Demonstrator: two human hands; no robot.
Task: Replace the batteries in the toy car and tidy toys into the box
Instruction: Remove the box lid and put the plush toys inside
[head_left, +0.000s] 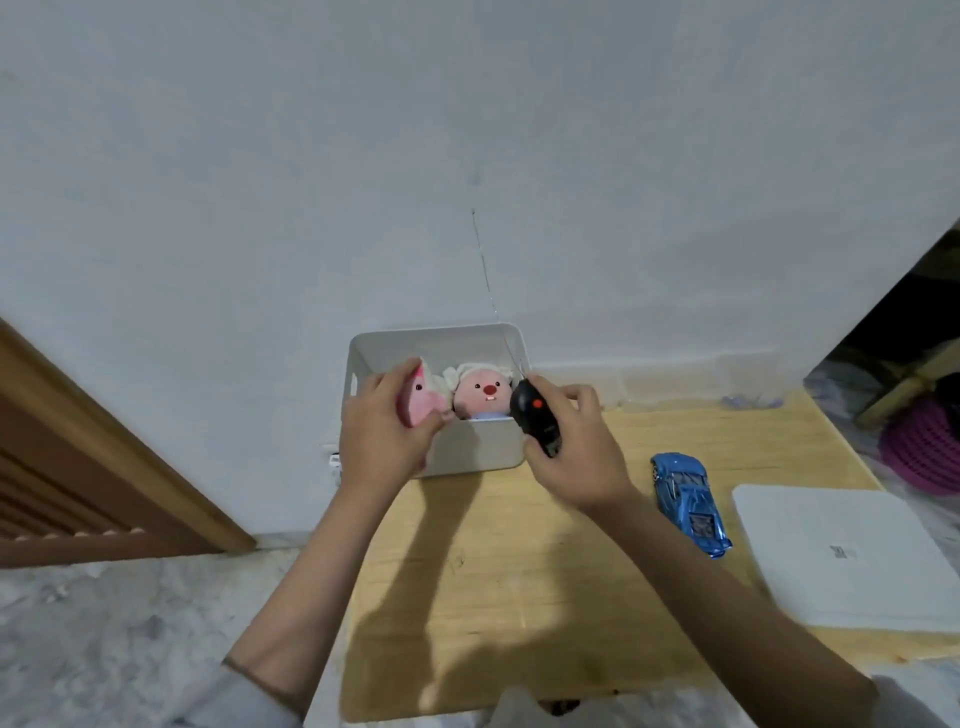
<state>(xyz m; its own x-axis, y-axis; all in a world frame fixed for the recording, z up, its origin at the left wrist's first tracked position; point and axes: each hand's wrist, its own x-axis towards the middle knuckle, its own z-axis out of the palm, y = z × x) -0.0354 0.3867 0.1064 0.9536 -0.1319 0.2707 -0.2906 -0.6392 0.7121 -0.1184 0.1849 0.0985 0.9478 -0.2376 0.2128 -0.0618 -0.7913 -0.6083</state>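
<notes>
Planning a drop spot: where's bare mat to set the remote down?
Free: mat between both forearms, near of the box; also the strip between box and blue car. Crowded: box interior, two plush toys; right side, car beside white lid.

Both forearms reach up from the bottom of the frame toward its centre, bare to rolled-back pale sleeves at the lower edge. The left hand (382, 428), just left of centre, shows its back to the camera, fingers and thumb curled round a pink plush toy (422, 397). The right hand (576, 444), just right of centre, is turned inward at the wrist, fingers wrapped round a black remote control (535, 415).
</notes>
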